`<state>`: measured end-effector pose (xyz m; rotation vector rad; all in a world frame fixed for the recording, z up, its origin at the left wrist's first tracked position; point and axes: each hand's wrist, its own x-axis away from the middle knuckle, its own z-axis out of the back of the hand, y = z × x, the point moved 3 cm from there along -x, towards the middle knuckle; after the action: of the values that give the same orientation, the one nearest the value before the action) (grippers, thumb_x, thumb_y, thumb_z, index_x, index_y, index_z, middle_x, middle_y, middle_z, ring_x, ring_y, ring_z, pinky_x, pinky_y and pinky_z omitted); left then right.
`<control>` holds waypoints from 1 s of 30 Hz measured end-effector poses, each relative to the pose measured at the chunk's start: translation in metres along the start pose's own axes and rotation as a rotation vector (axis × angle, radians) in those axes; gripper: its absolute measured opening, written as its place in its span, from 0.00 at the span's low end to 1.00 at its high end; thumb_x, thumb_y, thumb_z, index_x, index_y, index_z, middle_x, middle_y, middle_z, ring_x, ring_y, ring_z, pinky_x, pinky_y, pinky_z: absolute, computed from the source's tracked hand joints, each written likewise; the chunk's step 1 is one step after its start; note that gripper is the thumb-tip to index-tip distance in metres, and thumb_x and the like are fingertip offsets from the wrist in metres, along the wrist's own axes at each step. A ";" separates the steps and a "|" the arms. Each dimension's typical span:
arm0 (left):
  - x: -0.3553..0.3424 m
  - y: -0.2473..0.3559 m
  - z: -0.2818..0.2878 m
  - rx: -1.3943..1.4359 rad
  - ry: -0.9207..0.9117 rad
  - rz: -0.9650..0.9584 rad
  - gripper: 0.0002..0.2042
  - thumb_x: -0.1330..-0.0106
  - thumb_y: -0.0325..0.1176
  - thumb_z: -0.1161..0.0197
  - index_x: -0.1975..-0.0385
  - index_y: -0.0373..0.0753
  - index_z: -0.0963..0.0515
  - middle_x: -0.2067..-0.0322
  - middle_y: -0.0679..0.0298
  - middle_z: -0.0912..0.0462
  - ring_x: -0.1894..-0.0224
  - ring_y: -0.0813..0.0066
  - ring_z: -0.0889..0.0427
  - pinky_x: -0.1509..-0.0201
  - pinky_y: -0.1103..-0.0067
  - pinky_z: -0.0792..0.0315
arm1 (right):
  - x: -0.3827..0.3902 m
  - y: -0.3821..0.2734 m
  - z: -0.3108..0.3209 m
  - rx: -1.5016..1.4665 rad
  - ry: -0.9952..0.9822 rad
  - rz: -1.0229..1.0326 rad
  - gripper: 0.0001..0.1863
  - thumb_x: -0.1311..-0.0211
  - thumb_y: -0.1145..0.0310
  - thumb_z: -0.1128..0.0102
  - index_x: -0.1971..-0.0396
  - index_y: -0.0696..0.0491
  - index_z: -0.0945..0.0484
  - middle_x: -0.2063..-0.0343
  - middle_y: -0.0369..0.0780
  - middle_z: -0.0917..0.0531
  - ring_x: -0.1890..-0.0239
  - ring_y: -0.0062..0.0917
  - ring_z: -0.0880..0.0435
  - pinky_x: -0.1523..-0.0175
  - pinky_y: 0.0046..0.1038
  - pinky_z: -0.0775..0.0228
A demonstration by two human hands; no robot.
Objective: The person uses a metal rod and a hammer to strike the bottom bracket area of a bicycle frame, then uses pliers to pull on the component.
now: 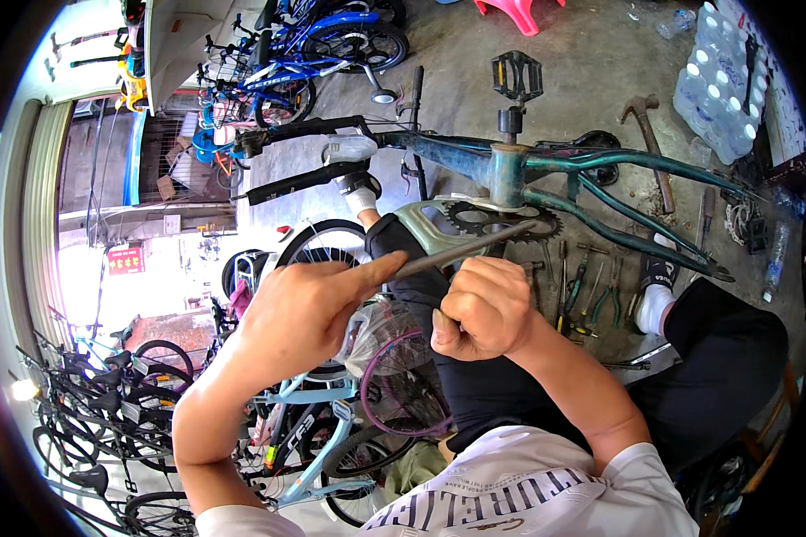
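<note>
My left hand (309, 309) is closed around the near end of a long grey metal bar (461, 252), its index finger stretched along it. The bar's far end lies over the toothed chainring (475, 219) of a bicycle. Just below the bar, my right hand (485, 309) is curled into a fist with the thumb folded in; what it grips, if anything, is hidden. Beyond both hands lies a dark green bicycle frame (448, 159), its rusty bottom bracket shell (508, 174) upright above the chainring. A black pedal (517, 76) sticks out at the far side.
Pliers (607, 300), screwdrivers and other hand tools lie on the floor right of my hands. A hammer (651, 148) rests past the frame. Packed water bottles (721, 85) stand far right. Blue bicycles (331, 45) stand at the back, and several more (107, 403) fill the left.
</note>
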<state>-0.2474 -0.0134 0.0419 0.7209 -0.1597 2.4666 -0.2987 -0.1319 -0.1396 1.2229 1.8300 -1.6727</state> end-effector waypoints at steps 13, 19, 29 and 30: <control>0.005 -0.012 -0.006 -0.006 0.032 0.045 0.25 0.37 0.19 0.40 0.39 0.43 0.19 0.70 0.49 0.14 0.69 0.51 0.14 0.65 0.63 0.24 | -0.001 0.004 -0.001 0.010 -0.039 0.047 0.12 0.40 0.68 0.33 0.72 0.52 0.31 0.84 0.35 0.31 0.86 0.29 0.31 0.79 0.29 0.39; -0.010 -0.012 -0.020 0.086 0.047 0.015 0.23 0.36 0.20 0.39 0.39 0.40 0.20 0.70 0.48 0.15 0.69 0.47 0.16 0.65 0.63 0.24 | -0.001 -0.006 -0.006 -0.019 -0.026 -0.012 0.13 0.47 0.69 0.30 0.77 0.51 0.29 0.83 0.35 0.33 0.84 0.31 0.30 0.78 0.31 0.37; -0.021 -0.024 -0.036 -0.029 0.235 -0.063 0.21 0.30 0.25 0.40 0.37 0.42 0.21 0.79 0.53 0.22 0.78 0.57 0.21 0.71 0.67 0.29 | -0.001 -0.003 0.001 0.002 -0.014 -0.007 0.09 0.41 0.73 0.36 0.71 0.54 0.30 0.83 0.37 0.30 0.84 0.31 0.30 0.78 0.29 0.38; -0.020 -0.025 -0.038 0.152 0.277 -0.021 0.21 0.31 0.25 0.40 0.37 0.41 0.21 0.77 0.53 0.20 0.76 0.56 0.20 0.69 0.68 0.28 | 0.001 -0.002 0.002 0.002 -0.010 -0.034 0.10 0.43 0.73 0.34 0.72 0.54 0.30 0.82 0.37 0.28 0.83 0.31 0.29 0.77 0.30 0.36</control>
<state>-0.2375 0.0073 -0.0017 0.4309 0.1404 2.5475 -0.3014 -0.1330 -0.1398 1.1888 1.8532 -1.6957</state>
